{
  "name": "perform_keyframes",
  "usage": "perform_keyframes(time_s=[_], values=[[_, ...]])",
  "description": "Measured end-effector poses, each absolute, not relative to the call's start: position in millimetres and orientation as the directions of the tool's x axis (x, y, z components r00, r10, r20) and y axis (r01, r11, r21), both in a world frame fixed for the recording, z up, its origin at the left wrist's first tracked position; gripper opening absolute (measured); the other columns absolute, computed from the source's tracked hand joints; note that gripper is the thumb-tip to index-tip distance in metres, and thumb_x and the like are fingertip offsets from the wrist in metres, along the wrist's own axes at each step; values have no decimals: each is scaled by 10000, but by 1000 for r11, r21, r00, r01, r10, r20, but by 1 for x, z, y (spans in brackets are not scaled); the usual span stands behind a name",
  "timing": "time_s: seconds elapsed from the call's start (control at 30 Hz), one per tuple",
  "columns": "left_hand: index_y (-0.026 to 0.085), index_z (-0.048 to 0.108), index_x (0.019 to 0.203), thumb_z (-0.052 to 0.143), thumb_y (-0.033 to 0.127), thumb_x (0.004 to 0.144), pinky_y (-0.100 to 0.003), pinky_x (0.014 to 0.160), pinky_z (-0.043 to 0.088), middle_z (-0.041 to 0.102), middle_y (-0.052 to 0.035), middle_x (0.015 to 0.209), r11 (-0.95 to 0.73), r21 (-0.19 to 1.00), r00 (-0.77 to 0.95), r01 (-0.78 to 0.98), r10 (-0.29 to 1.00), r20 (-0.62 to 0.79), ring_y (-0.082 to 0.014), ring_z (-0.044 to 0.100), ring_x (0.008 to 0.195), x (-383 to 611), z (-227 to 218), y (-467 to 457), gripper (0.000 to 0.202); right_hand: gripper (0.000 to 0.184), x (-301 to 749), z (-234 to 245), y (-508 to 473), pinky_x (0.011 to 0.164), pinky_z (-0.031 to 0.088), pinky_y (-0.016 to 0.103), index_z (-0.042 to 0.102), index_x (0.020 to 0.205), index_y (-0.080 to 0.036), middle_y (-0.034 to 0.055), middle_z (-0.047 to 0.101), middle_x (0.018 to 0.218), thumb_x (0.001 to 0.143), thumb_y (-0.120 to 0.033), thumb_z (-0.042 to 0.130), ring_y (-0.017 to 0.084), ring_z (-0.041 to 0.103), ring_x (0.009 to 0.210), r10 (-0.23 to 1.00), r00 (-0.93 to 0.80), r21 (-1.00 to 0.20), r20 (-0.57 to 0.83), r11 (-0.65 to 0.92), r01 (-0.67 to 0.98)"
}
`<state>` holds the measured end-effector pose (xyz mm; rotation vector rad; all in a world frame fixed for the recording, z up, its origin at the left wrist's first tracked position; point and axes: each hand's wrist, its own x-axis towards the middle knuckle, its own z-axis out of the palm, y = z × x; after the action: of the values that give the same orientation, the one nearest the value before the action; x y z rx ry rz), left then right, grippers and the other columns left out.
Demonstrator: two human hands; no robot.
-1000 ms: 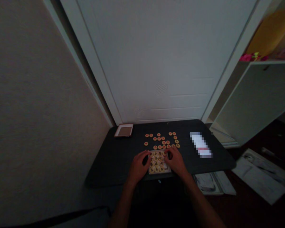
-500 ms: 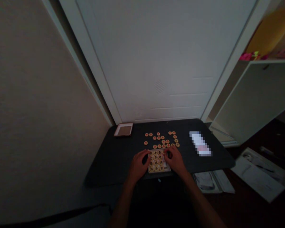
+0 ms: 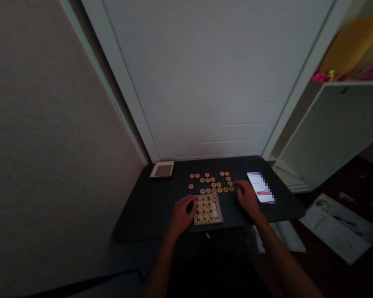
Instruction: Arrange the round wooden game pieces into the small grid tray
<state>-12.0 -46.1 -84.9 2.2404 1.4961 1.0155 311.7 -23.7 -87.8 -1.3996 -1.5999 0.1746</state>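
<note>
Discs (image 3: 204, 205) in tray (image 3: 215, 214) on table (image 3: 143, 207), loose discs (image 3: 214, 185) behind, phone (image 3: 259, 187) to the right, box (image 3: 163, 170) back left

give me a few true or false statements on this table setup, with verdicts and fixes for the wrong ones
1. The left hand is at the left edge of the tray. True.
2. The right hand rests on the tray. False: it is apart from it, beside the loose pieces.
3. The phone lies right of the loose pieces. True.
4. Pieces fill every slot in the tray. False: bare space shows along its right side.
</note>
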Motion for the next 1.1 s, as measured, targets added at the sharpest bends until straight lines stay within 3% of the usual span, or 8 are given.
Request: perform_keyframes(time_s=[0.23, 0.57, 0.9, 1.1], values=[[270, 690, 1202, 567, 357, 948, -452, 1058, 495, 697, -51, 1272, -430, 570, 221, 700, 889, 401, -240, 639, 1196, -12, -87, -46, 296, 470, 319, -103, -15, 1016, 491, 462, 681, 1222, -225, 104, 651, 1202, 827, -79, 471, 261, 598, 1129, 848, -9, -548, 529, 351, 759], [260, 690, 1211, 567, 367, 955, -456, 1062, 490, 697, -59, 1272, -429, 555, 231, 713, 890, 392, -245, 640, 1191, -12, -87, -46, 304, 351, 312, -93, -24, 1061, 439, 506, 694, 1223, -243, 106, 627, 1307, 904, -197, 555, 296, 535, 1223, 811, -138, -406, 568, 422, 810], [252, 698, 1190, 587, 358, 941, -456, 1045, 504, 703, -65, 1262, -441, 545, 222, 713, 880, 421, -250, 649, 1176, -11, -87, -46, 292, 407, 316, -101, -20, 1058, 429, 501, 643, 1313, -242, 106, 606, 1355, 933, -201, 503, 302, 501, 1258, 832, -125, -343, 540, 354, 870], [260, 697, 1199, 575, 354, 952, -453, 1051, 500, 700, -55, 1272, -434, 555, 224, 710, 886, 406, -247, 646, 1185, -10, -86, -46, 291, 368, 320, -106, -18, 1045, 438, 488, 674, 1225, -198, 123, 649, 1274, 917, -173, 474, 294, 537, 1221, 837, -51, -380, 545, 300, 875]])
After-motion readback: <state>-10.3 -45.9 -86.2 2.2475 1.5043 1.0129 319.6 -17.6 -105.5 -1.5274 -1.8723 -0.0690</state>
